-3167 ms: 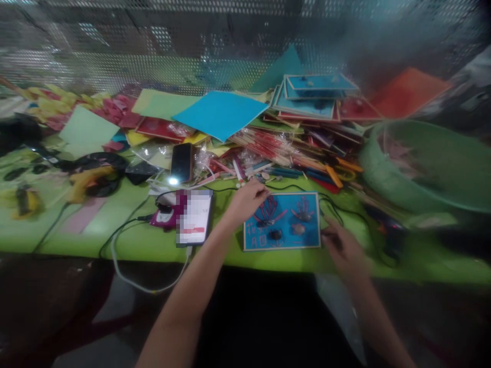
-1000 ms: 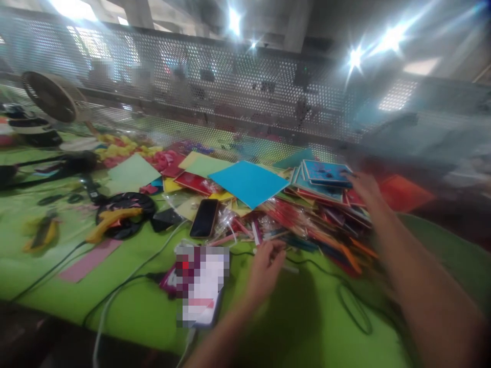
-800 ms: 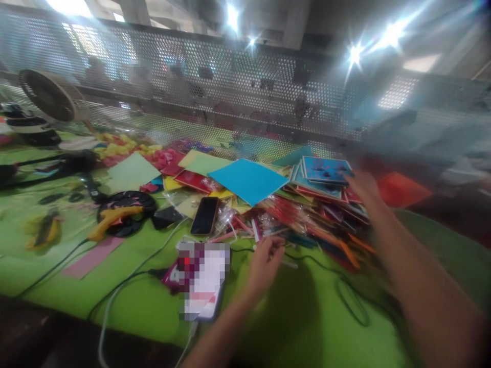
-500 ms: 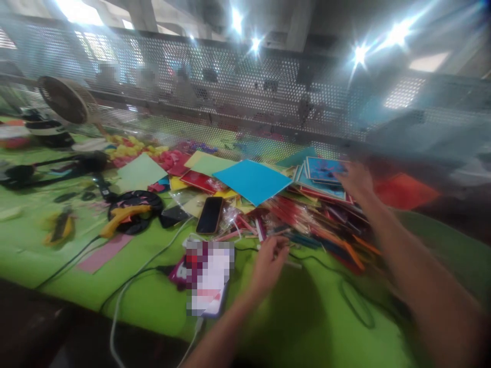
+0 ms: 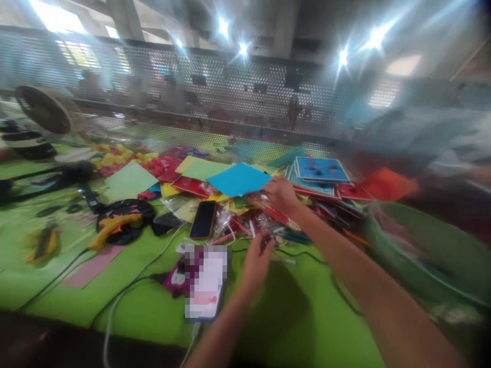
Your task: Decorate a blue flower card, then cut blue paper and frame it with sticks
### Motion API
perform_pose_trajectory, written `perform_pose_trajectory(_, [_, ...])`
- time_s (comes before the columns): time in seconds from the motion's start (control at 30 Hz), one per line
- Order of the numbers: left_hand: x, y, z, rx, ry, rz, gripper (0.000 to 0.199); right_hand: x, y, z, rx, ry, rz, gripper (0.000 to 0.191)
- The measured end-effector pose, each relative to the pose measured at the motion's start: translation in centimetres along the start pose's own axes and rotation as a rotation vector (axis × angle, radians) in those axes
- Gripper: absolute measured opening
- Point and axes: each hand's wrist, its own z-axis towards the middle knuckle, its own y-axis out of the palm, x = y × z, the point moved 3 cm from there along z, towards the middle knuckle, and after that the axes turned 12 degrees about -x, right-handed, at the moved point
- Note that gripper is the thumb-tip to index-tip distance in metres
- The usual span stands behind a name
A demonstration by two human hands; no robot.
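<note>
My left hand (image 5: pixel 259 259) is low over the green table (image 5: pixel 291 312), its fingers curled together around something too small and blurred to name. Just beyond the fingertips lies a slim white stick-like piece (image 5: pixel 252 228). My right hand (image 5: pixel 283 197) reaches across to the right side of a blue paper sheet (image 5: pixel 238 179), fingers closed at its edge and covering its right corner. Beneath that hand is a heap of red sticks (image 5: pixel 274 210) and clear wrapping. Right of it sits a stack of blue picture cards (image 5: pixel 322 169).
A smartphone (image 5: pixel 203 220) and a charging phone with a blurred screen (image 5: pixel 209 283) lie nearby, with cables. Leftward are a yellow glue gun (image 5: pixel 111 230) on a black dish, a cutter (image 5: pixel 46 244) and a fan (image 5: pixel 46 110). A green basin (image 5: pixel 406 255) stands at right.
My right hand has moved left from the picture cards to the blue sheet, whose visible outline has changed. My left hand stays nearly in place. The view has turned slightly right, showing more of the basin.
</note>
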Motion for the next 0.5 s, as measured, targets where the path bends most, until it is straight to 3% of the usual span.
perform_pose_trajectory(0.13, [-0.2, -1.0, 0.4, 0.058, -0.033, -0.122, 0.049, -1.7, -1.6, -0.8, 0.029, 0.039, -0.020, 0.019])
perform_pose_trajectory(0.3, [1.2, -2.1, 0.6, 0.134, -0.014, -0.236, 0.060, -3.7, -2.4, -2.4, 0.073, 0.074, 0.003, 0.021])
perform_pose_trajectory(0.5, [2.0, -2.7, 3.1, 0.051, -0.010, -0.500, 0.059, -6.3, -2.6, -4.7, 0.054, 0.015, 0.077, 0.031])
